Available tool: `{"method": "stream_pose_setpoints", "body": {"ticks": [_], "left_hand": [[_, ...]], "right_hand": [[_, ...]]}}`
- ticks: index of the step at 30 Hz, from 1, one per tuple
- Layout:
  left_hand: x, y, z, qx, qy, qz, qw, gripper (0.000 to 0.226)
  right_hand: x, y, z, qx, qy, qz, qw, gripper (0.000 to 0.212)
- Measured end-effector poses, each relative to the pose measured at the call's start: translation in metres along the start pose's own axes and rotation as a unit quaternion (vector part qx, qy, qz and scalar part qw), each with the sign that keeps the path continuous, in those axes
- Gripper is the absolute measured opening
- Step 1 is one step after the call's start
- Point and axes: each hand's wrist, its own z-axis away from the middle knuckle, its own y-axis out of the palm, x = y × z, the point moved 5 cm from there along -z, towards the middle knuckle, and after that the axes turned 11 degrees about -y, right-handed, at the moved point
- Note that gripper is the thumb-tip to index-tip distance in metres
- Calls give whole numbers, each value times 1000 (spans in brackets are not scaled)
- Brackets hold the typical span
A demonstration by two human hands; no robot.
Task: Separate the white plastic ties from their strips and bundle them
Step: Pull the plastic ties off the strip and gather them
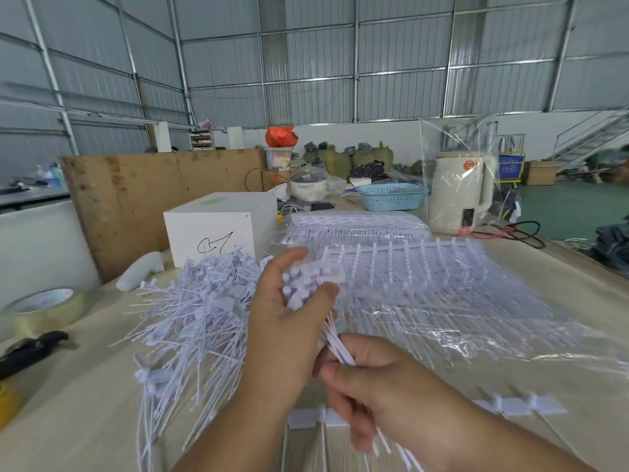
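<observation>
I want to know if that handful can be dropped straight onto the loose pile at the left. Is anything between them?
Nothing visible does. The left hand and right hand grip the bunch of ties right beside the loose pile, whose nearest ties lie just left of the left hand.

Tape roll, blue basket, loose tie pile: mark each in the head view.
tape roll (47, 306): head view, on its near outer wall.
blue basket (391, 198): head view, on its front lattice wall.
loose tie pile (200, 311): head view, on the tangled middle of the heap.
</observation>
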Motion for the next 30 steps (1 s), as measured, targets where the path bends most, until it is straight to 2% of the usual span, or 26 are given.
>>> {"method": "stream_pose_setpoints", "body": {"ticks": [3,4,7,10,12,14,16,18,20,22,23,26,28,30], "left_hand": [[15,12,1,79,-144,69,984,103],[20,16,4,99,-178,40,978,103],[27,30,20,196,-209,-119,951,49],[25,32,23,225,-223,-119,941,33],[18,26,14,181,-205,-101,957,30],[13,8,-3,76,-190,-27,979,27],[7,-19,-24,-10,-161,-4,987,23],[6,-47,-42,-68,-150,-78,983,22],[11,-63,-53,-96,-129,-266,951,25],[21,-69,-56,-101,-101,-450,881,28],[26,-70,-56,-100,-98,-497,857,26],[30,-73,-55,-109,-88,-562,815,9],[30,-72,-57,-112,-61,-580,804,39],[29,-71,-56,-122,-46,-594,794,56]], "right_hand": [[1,-8,-2,-75,19,-34,996,18],[1,-10,-3,-94,25,-43,994,19],[-4,-19,-2,-142,24,-11,990,23],[-2,-17,-1,-117,0,-3,993,17],[0,-12,-3,-84,-9,-42,995,13],[-3,-13,-3,-69,-4,-29,997,22],[-8,-21,-2,-72,-6,130,989,22],[-6,-26,2,-71,-37,278,957,12],[-5,-25,3,-48,-63,372,925,11],[-9,-19,2,1,-65,444,894,21],[-13,-18,2,26,-58,468,882,26],[-23,-15,0,84,-45,532,842,28],[-26,-16,0,93,-36,553,827,27],[-26,-17,0,94,-29,580,809,28]]}}
